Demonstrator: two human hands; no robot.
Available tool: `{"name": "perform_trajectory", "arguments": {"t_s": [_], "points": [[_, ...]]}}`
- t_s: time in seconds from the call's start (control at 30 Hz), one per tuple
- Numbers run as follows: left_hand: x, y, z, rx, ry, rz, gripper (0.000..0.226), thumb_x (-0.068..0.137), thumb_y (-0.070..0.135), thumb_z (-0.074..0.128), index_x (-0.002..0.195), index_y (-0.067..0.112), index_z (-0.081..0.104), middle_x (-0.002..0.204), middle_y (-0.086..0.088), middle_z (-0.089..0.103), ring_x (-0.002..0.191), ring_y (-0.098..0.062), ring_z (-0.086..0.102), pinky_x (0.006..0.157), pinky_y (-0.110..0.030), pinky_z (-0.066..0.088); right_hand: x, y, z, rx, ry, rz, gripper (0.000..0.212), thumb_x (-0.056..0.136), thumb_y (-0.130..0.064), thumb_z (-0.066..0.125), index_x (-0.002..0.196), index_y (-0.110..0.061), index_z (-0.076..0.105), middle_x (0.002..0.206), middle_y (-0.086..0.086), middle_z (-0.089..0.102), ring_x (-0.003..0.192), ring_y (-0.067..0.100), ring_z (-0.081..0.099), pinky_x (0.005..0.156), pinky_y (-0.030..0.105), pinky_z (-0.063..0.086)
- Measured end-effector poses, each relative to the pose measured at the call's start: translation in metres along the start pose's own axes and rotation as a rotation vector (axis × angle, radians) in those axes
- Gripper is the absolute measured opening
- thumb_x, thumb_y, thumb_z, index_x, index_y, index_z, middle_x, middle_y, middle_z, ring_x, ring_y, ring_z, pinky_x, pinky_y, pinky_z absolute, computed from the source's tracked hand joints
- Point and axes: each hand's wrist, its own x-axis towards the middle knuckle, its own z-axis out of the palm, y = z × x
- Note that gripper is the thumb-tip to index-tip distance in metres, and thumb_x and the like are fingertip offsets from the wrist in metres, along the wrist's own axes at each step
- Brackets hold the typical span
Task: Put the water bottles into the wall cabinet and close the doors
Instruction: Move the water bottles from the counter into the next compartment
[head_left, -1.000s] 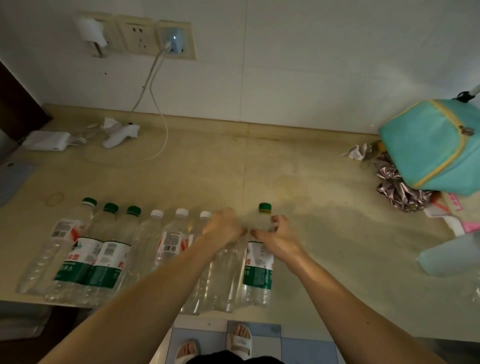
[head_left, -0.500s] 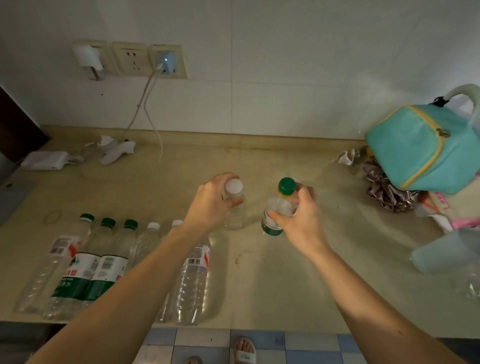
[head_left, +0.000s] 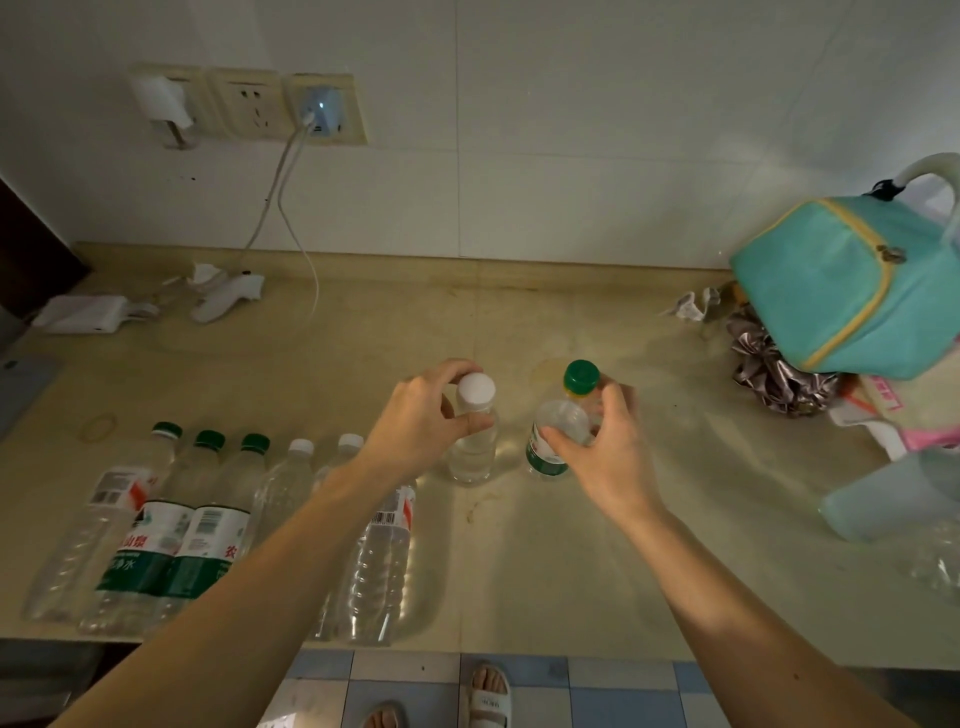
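Both forearms reach forward over the desk (head_left: 519, 545); the left hand (head_left: 421, 421) curls round the neck of a white-capped bottle (head_left: 474, 436), fingers behind it and thumb across its front; the right hand (head_left: 602, 447) grips the shoulder of a green-capped bottle (head_left: 563, 410), thumb in front, fingers wrapped behind; both bottles appear upright near the middle of the desk, just beside each other but apart; whether their bases rest on the surface cannot be told.

At 8 o'clock from the hands a row of bottles (head_left: 171, 525) lies flat, side by side, caps pointing toward the wall; three green caps and two white caps show, and one more clear bottle (head_left: 382, 561) lies partly under the left forearm, its cap hidden; that makes six lying and two held.

At 2 o'clock sits a teal bag (head_left: 852, 286) with a metallic scrunchie (head_left: 769, 369) below it; at 10 o'clock a white charger (head_left: 78, 314) and a cable (head_left: 291, 208) running up to three wall sockets (head_left: 244, 104); a rubber band (head_left: 97, 427) lies at 9 o'clock; sandalled feet (head_left: 485, 696) show on the tiled floor at 6 o'clock.
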Motion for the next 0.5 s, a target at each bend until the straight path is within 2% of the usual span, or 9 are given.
{"name": "perform_trajectory", "arguments": {"t_s": [0.03, 0.13, 0.23, 0.3, 0.4, 0.43, 0.5], "points": [[-0.001, -0.001, 0.001, 0.018, -0.002, 0.005, 0.055, 0.080, 0.037, 0.084, 0.129, 0.027, 0.062, 0.091, 0.025, 0.061, 0.073, 0.001, 0.059, 0.065, -0.007, 0.041, 0.000, 0.001, 0.000, -0.003, -0.005, -0.004, 0.071, 0.076, -0.033, 0.088, 0.135, -0.020, 0.049, 0.129, -0.005, 0.045, 0.107, 0.011, 0.056, 0.091, 0.028, 0.050], [-0.005, -0.008, 0.007, 0.025, 0.003, -0.027, 0.062, 0.079, 0.042, 0.083, 0.134, 0.029, 0.058, 0.103, 0.025, 0.061, 0.093, -0.004, 0.052, 0.078, -0.016, 0.037, -0.001, 0.009, 0.003, 0.003, -0.016, 0.017, 0.072, 0.076, -0.040, 0.086, 0.135, -0.021, 0.049, 0.129, -0.005, 0.049, 0.106, 0.013, 0.060, 0.088, 0.030, 0.053], [-0.014, -0.018, 0.021, -0.018, -0.016, -0.129, 0.080, 0.073, 0.040, 0.089, 0.142, 0.031, 0.050, 0.103, 0.035, 0.050, 0.100, -0.001, 0.052, 0.083, -0.021, 0.038, -0.006, 0.027, 0.009, 0.084, -0.046, 0.092, 0.072, 0.075, -0.044, 0.087, 0.134, -0.030, 0.048, 0.126, -0.009, 0.053, 0.104, 0.005, 0.062, 0.084, 0.021, 0.051], [-0.020, -0.027, 0.034, -0.076, -0.036, -0.216, 0.089, 0.071, 0.037, 0.091, 0.146, 0.029, 0.044, 0.116, 0.025, 0.056, 0.113, -0.006, 0.054, 0.089, -0.022, 0.037, -0.012, 0.039, 0.017, 0.114, -0.081, 0.164, 0.072, 0.075, -0.046, 0.086, 0.134, -0.035, 0.046, 0.123, -0.015, 0.058, 0.105, -0.003, 0.062, 0.080, 0.012, 0.047], [-0.025, -0.033, 0.054, -0.184, -0.033, -0.323, 0.093, 0.071, 0.030, 0.091, 0.148, 0.027, 0.039, 0.124, 0.017, 0.056, 0.119, -0.008, 0.054, 0.094, -0.021, 0.037, -0.017, 0.054, 0.032, 0.128, -0.126, 0.246, 0.077, 0.073, -0.043, 0.088, 0.137, -0.031, 0.046, 0.122, -0.018, 0.062, 0.107, -0.001, 0.063, 0.085, 0.020, 0.049], [-0.025, -0.034, 0.059, -0.226, -0.011, -0.343, 0.091, 0.072, 0.026, 0.091, 0.147, 0.025, 0.040, 0.123, 0.014, 0.059, 0.118, -0.011, 0.056, 0.096, -0.024, 0.041, -0.016, 0.057, 0.037, 0.139, -0.130, 0.269, 0.073, 0.072, -0.040, 0.089, 0.132, -0.035, 0.048, 0.119, -0.020, 0.063, 0.105, -0.002, 0.064, 0.085, 0.021, 0.050], [-0.025, -0.034, 0.066, -0.287, 0.048, -0.375, 0.082, 0.071, 0.019, 0.090, 0.140, 0.020, 0.047, 0.121, 0.007, 0.065, 0.115, -0.017, 0.061, 0.098, -0.033, 0.049, -0.014, 0.059, 0.043, 0.156, -0.124, 0.309, 0.062, 0.071, -0.035, 0.090, 0.117, -0.045, 0.050, 0.109, -0.026, 0.065, 0.098, -0.009, 0.065, 0.078, 0.014, 0.049]]}}
